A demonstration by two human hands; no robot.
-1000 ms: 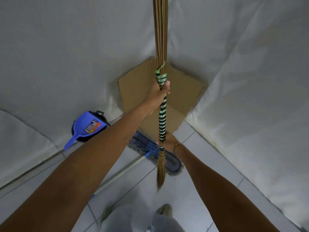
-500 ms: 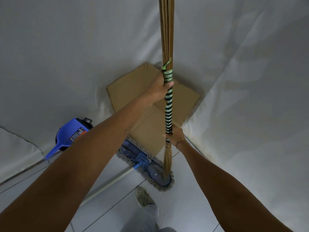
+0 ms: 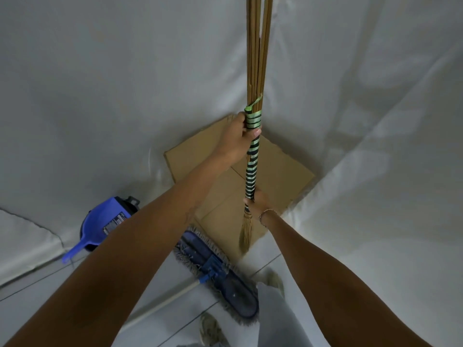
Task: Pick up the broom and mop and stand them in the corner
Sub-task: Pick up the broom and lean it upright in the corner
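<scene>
I hold a stick broom [image 3: 252,169] upright in front of the corner, its green-and-black banded grip between my hands and its long brown sticks rising out of the top of the view. My left hand [image 3: 239,139] grips the upper band. My right hand [image 3: 255,202] grips the lower end, just above a small tuft that hangs over the cardboard. The mop [image 3: 215,269], with a flat blue fringed head and a pale pole, lies on the floor tiles under my left forearm.
A flattened cardboard sheet [image 3: 280,171] lies on the floor in the corner where two white cloth-draped walls meet. A blue dustpan [image 3: 105,224] rests against the left wall. My leg and shoes [image 3: 213,329] show at the bottom.
I have stepped closer to the corner with the broom, which is now over the cardboard. Both hands keep the same grip, and the mop has stayed on the floor.
</scene>
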